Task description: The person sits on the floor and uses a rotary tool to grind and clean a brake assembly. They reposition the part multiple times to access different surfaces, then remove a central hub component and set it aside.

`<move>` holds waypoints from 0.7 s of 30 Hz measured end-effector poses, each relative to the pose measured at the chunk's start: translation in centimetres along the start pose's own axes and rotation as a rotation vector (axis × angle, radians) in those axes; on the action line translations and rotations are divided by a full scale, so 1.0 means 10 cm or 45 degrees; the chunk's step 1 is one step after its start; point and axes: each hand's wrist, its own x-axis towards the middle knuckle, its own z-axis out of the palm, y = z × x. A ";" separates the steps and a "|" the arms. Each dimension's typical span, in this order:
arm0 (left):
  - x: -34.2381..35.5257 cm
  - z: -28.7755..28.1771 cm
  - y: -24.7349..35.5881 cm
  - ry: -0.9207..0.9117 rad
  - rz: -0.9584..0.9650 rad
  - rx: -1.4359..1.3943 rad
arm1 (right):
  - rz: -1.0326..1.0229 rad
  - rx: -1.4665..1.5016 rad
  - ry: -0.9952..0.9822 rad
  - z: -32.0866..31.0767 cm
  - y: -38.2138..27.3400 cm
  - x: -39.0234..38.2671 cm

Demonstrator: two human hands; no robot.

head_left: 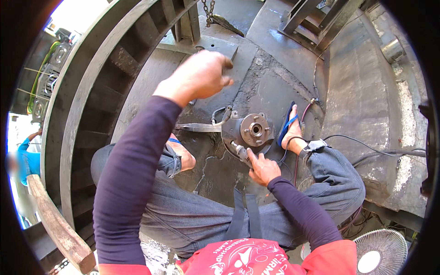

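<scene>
My right hand (266, 170) is closed around a grey die grinder (243, 152). Its narrow tip points up and left, close to the lower edge of a steering knuckle with a round wheel hub (255, 130); contact cannot be made out. The hub lies on the ground between my feet, its studded face up, and a metal arm (200, 127) reaches left from it. Raised above and left of the hub, my left hand (201, 75) is slightly blurred, with curled fingers. Whatever it may hold is hidden.
Curved ribbed steel beams (98, 87) rise on the left. A red hose (303, 121) and black cables (366, 149) run on the right, near a sloping metal wall (357, 87). A fan (382, 252) stands lower right. Another person (28, 160) is at far left, near a wooden beam (57, 220).
</scene>
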 end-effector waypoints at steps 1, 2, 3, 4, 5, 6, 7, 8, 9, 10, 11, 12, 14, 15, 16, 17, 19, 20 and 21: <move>-0.13 -0.18 0.09 0.085 0.053 -0.062 | -0.033 -0.033 0.022 0.00 0.03 0.05; -0.28 -0.30 0.18 0.166 0.032 -0.094 | -0.097 -0.078 0.011 0.00 0.05 0.09; -0.42 -0.39 0.25 0.147 -0.022 -0.122 | -0.099 -0.095 0.021 0.01 0.06 0.12; -0.55 -0.48 0.28 0.168 -0.018 -0.150 | -0.096 -0.118 0.029 0.02 0.06 0.15; -0.64 -0.54 0.29 0.188 -0.012 -0.178 | -0.091 -0.142 0.033 0.02 0.05 0.17; -0.72 -0.58 0.28 0.182 -0.067 -0.189 | -0.085 -0.139 0.053 0.03 0.05 0.17; -0.78 -0.60 0.26 0.173 -0.126 -0.204 | -0.075 -0.152 0.030 0.04 0.04 0.17; -0.82 -0.60 0.23 0.147 -0.218 -0.219 | -0.063 -0.162 -0.002 0.04 0.03 0.16; -0.84 -0.61 0.20 0.150 -0.226 -0.160 | -0.028 -0.174 -0.080 0.05 0.02 0.14; -0.87 -0.62 0.18 0.166 -0.157 -0.130 | 0.010 -0.144 0.003 0.05 0.02 0.12; -0.89 -0.64 0.16 0.145 -0.200 -0.080 | 0.056 -0.124 0.046 0.05 0.02 0.11; -0.89 -0.67 0.14 0.152 -0.180 -0.132 | 0.102 -0.125 0.120 0.06 0.01 0.09; -0.89 -0.70 0.14 0.108 -0.221 -0.220 | 0.059 -0.157 0.083 0.06 -0.01 0.05; -0.88 -0.71 0.15 0.108 -0.215 -0.214 | 0.033 -0.172 0.105 0.06 -0.01 0.05; -0.88 -0.72 0.16 0.122 -0.210 -0.209 | 0.026 -0.211 0.034 0.06 -0.02 0.03; -0.89 -0.72 0.18 0.133 -0.215 -0.207 | 0.060 -0.211 -0.002 0.07 -0.02 0.02; -0.89 -0.70 0.21 0.134 -0.205 -0.192 | 0.069 -0.207 0.117 0.09 -0.04 0.01; -0.89 -0.69 0.21 0.115 -0.190 -0.188 | 0.044 -0.197 0.046 0.10 -0.05 0.01; -0.88 -0.68 0.20 0.113 -0.158 -0.177 | 0.024 -0.211 0.023 0.11 -0.06 0.02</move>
